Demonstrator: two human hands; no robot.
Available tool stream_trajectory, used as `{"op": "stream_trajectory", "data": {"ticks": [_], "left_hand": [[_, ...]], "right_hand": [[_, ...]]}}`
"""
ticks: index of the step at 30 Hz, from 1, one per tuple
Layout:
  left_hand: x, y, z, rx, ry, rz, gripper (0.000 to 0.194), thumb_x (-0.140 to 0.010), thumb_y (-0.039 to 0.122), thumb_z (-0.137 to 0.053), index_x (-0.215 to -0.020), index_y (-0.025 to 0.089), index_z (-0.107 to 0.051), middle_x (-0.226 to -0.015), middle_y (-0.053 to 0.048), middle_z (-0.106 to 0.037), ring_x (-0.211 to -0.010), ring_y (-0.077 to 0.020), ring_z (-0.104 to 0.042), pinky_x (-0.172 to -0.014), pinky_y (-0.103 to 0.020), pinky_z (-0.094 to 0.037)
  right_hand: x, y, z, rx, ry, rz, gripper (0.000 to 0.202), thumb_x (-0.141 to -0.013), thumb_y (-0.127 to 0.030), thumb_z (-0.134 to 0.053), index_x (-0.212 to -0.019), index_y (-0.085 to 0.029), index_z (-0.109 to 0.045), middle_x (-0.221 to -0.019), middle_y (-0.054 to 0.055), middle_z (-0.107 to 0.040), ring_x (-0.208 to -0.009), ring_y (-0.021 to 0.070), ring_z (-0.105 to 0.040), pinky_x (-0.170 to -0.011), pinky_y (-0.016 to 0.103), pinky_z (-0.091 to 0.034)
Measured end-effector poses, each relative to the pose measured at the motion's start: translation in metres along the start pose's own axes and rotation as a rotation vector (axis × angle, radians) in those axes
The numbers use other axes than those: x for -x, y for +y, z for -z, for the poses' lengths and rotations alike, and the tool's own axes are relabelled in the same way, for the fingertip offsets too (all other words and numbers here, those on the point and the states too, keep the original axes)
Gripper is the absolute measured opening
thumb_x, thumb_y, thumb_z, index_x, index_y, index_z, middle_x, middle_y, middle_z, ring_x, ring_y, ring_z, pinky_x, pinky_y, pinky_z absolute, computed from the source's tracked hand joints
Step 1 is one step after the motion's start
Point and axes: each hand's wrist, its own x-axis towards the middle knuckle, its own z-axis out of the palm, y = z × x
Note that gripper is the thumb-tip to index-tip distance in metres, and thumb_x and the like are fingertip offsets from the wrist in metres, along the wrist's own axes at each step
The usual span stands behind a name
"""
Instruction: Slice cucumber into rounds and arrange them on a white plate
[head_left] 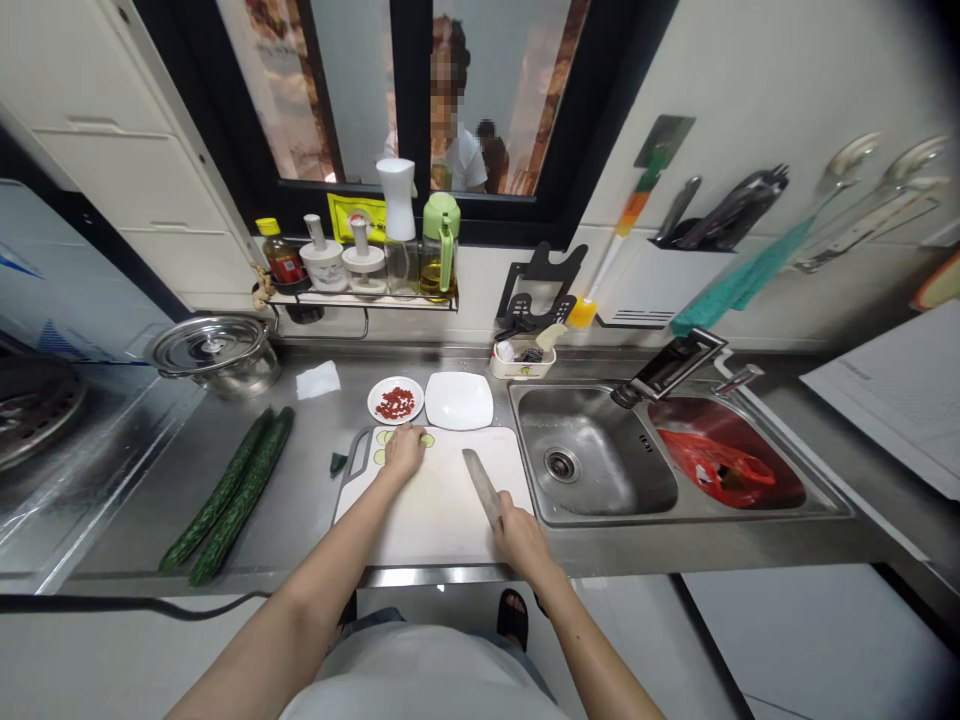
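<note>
On the white cutting board (442,510), my left hand (406,452) rests near the top edge with its fingers bunched together. Pale green cucumber slices (381,438) lie to the left of its fingers, and another cucumber slice (427,440) is just to their right. Whatever is under the fingertips is hidden. My right hand (519,532) grips a kitchen knife (481,484) over the right side of the board, its blade angled up and left. A dark green cucumber end (337,464) lies beside the board's grey handle.
Two whole cucumbers (240,500) lie left of the board. Behind it stand a plate of small red pieces (396,402) and a white square plate (460,400). A lidded pot (217,355) is at back left. The sink (592,450) borders the board's right side, under a faucet (667,370).
</note>
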Motion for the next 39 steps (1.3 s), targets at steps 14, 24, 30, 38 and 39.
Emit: {"op": "stream_trajectory", "data": {"ticks": [14,24,30,38,39], "left_hand": [[0.017,-0.006,0.005,0.377,-0.022,0.194,0.017,-0.072,0.019,-0.062,-0.088,0.018,-0.065,-0.076,0.0,-0.066,-0.072,-0.0128,-0.058,-0.065,-0.021,-0.04],[0.051,-0.024,0.001,0.396,-0.084,0.191,0.015,-0.073,0.019,-0.062,-0.087,0.019,-0.067,-0.076,0.0,-0.067,-0.074,-0.0129,-0.06,-0.067,-0.021,-0.041],[0.062,-0.024,-0.003,0.266,-0.056,0.137,0.015,-0.076,0.021,-0.058,-0.089,0.022,-0.066,-0.081,-0.002,-0.068,-0.078,-0.0153,-0.06,-0.067,-0.023,-0.039],[0.063,-0.03,-0.01,0.243,0.025,0.164,0.013,-0.077,0.023,-0.057,-0.087,0.02,-0.064,-0.082,-0.002,-0.067,-0.078,-0.0154,-0.059,-0.069,-0.023,-0.038],[0.063,-0.03,-0.01,0.252,0.03,0.172,0.012,-0.077,0.023,-0.057,-0.086,0.02,-0.064,-0.082,-0.002,-0.067,-0.078,-0.0152,-0.059,-0.069,-0.023,-0.038]], "right_hand": [[0.011,0.005,0.009,-0.215,-0.055,0.121,0.061,-0.086,-0.017,-0.037,-0.144,-0.016,-0.018,-0.118,0.013,-0.06,-0.106,0.0191,-0.056,-0.082,0.025,-0.036],[0.013,0.005,0.008,-0.024,-0.039,0.078,0.06,-0.092,-0.026,-0.037,-0.147,-0.027,-0.016,-0.104,0.009,-0.066,-0.092,0.0213,-0.061,-0.071,0.026,-0.036],[0.012,0.004,0.003,-0.046,-0.007,0.026,0.037,-0.093,-0.027,-0.037,-0.123,-0.01,-0.05,-0.099,0.015,-0.066,-0.092,0.0207,-0.061,-0.071,0.026,-0.035],[0.018,-0.001,0.014,0.083,-0.037,0.108,0.029,-0.095,-0.035,-0.032,-0.103,-0.019,-0.054,-0.093,0.01,-0.067,-0.087,0.0197,-0.062,-0.065,0.025,-0.033],[0.02,-0.002,0.015,0.08,-0.036,0.122,0.028,-0.095,-0.035,-0.032,-0.104,-0.019,-0.053,-0.092,0.009,-0.067,-0.086,0.0192,-0.062,-0.065,0.025,-0.032]]}}
